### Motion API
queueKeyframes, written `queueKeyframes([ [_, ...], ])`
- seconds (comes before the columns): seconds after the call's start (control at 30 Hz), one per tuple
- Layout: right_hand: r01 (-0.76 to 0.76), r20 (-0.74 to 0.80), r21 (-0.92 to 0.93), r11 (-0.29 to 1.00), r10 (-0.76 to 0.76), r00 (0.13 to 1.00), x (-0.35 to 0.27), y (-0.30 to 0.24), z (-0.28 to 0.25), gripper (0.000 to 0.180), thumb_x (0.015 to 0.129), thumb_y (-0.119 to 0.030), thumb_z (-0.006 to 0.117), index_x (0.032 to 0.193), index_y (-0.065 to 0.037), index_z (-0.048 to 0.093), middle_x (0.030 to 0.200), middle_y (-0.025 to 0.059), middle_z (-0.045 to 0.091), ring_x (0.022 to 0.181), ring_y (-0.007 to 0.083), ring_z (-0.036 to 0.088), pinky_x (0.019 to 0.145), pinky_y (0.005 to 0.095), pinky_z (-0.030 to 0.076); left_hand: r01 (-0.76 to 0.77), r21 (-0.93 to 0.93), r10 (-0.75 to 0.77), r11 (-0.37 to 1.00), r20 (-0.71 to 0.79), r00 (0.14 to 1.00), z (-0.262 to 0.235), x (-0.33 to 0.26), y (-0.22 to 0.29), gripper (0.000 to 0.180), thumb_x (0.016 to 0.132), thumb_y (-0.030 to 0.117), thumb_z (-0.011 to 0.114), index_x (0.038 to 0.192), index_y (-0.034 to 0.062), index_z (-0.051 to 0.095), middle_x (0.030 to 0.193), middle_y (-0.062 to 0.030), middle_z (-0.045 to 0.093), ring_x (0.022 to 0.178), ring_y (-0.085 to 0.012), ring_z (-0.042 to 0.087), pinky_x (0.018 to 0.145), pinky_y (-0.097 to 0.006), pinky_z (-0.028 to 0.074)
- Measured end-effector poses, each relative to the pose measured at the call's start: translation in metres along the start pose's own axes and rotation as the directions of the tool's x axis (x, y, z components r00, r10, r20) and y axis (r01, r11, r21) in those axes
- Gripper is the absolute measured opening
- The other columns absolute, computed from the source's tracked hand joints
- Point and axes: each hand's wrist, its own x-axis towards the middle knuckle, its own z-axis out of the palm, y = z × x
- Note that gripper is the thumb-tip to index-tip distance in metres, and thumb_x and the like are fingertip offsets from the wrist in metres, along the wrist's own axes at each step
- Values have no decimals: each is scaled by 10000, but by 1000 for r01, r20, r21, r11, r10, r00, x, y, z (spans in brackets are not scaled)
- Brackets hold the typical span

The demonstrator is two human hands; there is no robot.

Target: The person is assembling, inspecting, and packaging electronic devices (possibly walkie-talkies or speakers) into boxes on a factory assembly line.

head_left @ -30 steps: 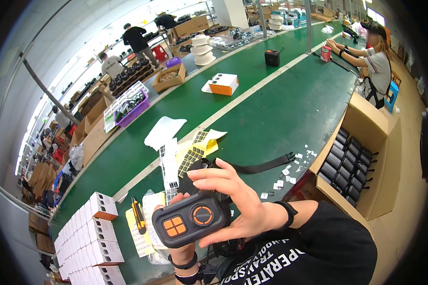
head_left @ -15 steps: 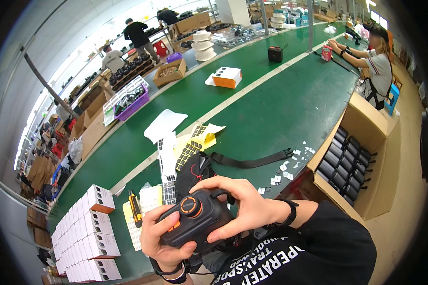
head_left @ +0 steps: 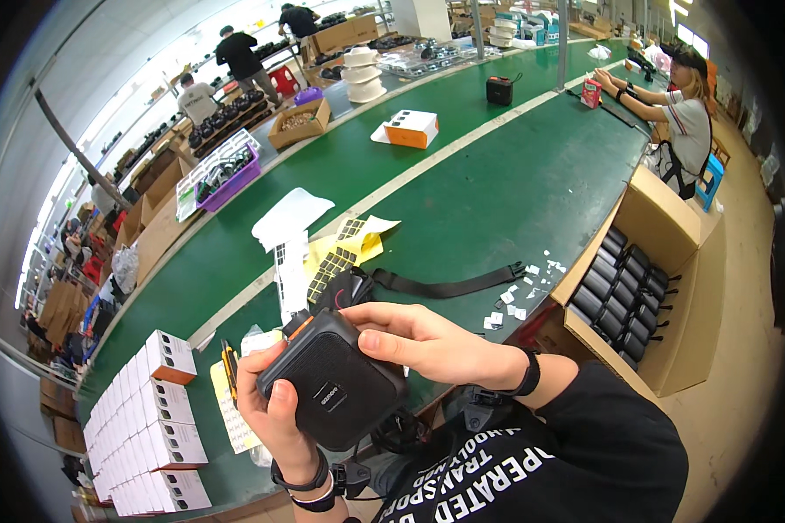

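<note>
Between my hands is a boxy black portable speaker (head_left: pixel 349 392), its flat grille side with a small badge facing up towards me and a bit of orange on its upper edge. My left hand (head_left: pixel 275 410) grips its left side, thumb on the front. My right hand (head_left: pixel 423 344) holds the upper right corner, fingers over the top edge and thumb on the grille. Just beyond lies a black strap with a buckle (head_left: pixel 453 288). Sheets of yellow backing paper with dark stickers (head_left: pixel 336 261) sit behind the speaker, beside a white sheet (head_left: pixel 292 216).
White-and-orange boxes (head_left: pixel 148 410) are stacked at left, near a yellow-and-black utility knife (head_left: pixel 229 366). An open carton (head_left: pixel 689 322) at right holds several black cylindrical items. White scraps (head_left: pixel 506 309) dot the table edge. A co-worker (head_left: pixel 685 122) sits far right, holding a red box (head_left: pixel 590 94).
The speaker has been turned over in my hands: its round orange-ringed knob faced up before, and now the grille side does. My right hand's grip has shifted to the upper corner.
</note>
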Motion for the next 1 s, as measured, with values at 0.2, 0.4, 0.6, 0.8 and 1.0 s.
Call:
queueKeyframes([
  [0.2,485,-248,-605,631,-729,638,-1,11,11,328,803,-35,636,1114,-29,530,1091,76,576,1024,198,544,920,333,423,37,-56,-43,998,-103,994,8,-3,6,486,753,356,676,1012,-30,536,936,-67,515,873,-140,513,815,-274,407],
  [0.4,564,207,-806,180,-807,553,-10,11,26,293,652,2,750,878,-74,579,976,66,641,924,244,578,843,360,482,-124,109,143,986,-188,972,7,-10,4,516,731,376,686,1022,-20,530,961,-66,467,892,-162,478,803,-294,403],
  [0.6,610,323,-793,-2,-849,418,-5,25,21,289,669,22,739,889,-11,554,957,114,649,861,252,614,818,373,521,-349,320,391,881,-76,917,0,-18,4,447,801,313,624,1088,-9,509,990,-62,479,888,-163,510,789,-292,433],
  [0.8,606,320,-795,-23,-865,387,-6,25,24,270,675,23,738,870,-17,556,928,110,650,826,239,624,837,388,513,-310,330,385,892,-194,902,11,-20,10,595,694,419,729,1073,10,522,941,-68,401,823,-167,455,694,-278,403],
  [1.0,666,213,-696,267,-810,547,-5,19,23,260,674,24,737,859,-52,570,910,89,644,773,214,590,879,406,464,-325,330,398,886,-184,899,10,-18,9,583,719,431,706,1064,1,517,918,-65,403,817,-161,447,710,-281,392],
])
